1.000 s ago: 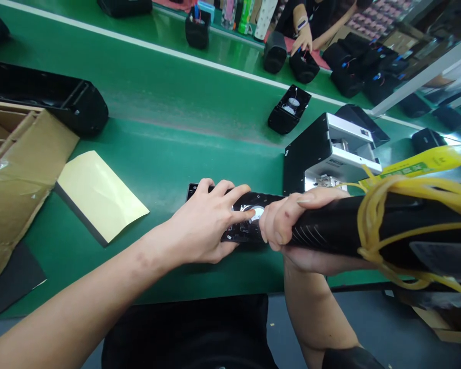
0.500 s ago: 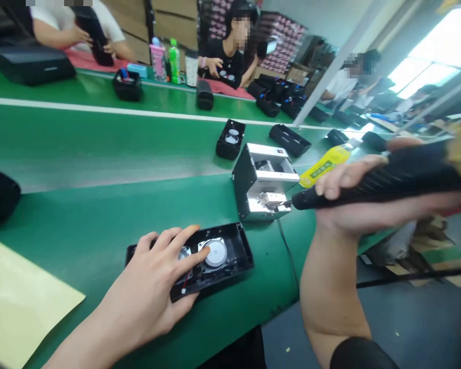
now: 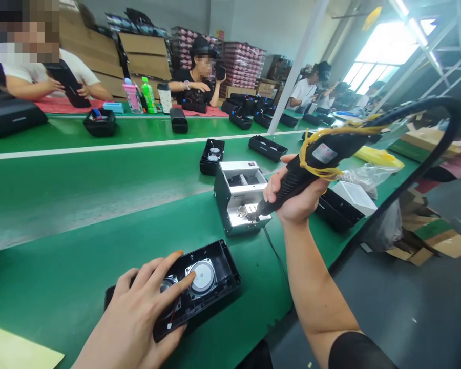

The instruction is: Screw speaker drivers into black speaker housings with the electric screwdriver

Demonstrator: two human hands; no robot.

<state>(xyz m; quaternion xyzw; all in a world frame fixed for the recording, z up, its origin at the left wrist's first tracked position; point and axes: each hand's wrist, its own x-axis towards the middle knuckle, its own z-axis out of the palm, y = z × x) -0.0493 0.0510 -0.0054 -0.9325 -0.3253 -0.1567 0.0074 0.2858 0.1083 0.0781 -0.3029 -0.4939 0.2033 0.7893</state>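
Observation:
My left hand (image 3: 149, 302) grips a black speaker housing (image 3: 228, 277) that lies open side up on the green bench. One fingertip touches a round speaker driver (image 3: 202, 277) inside it, and a small white connector on a red wire hangs near the thumb. My right hand (image 3: 295, 197) is wrapped round a black electric screwdriver (image 3: 318, 159) with yellow bands. The tool's tip is at the front of a silver and black screw feeder (image 3: 242, 197); whether a screw sits on it is too small to tell.
Beyond the feeder are two black housings (image 3: 212, 156) (image 3: 268, 148). Right of my right hand lie another housing (image 3: 340, 207) and a yellow packet (image 3: 380, 157). Yellow paper (image 3: 19, 348) lies front left. People sit across the bench, near bottles (image 3: 148, 95).
The view has shifted, showing more of the screwdriver and the right side. The screwdriver is now tilted more steeply, its tip closer in at the feeder. My left hand still holds the housing.

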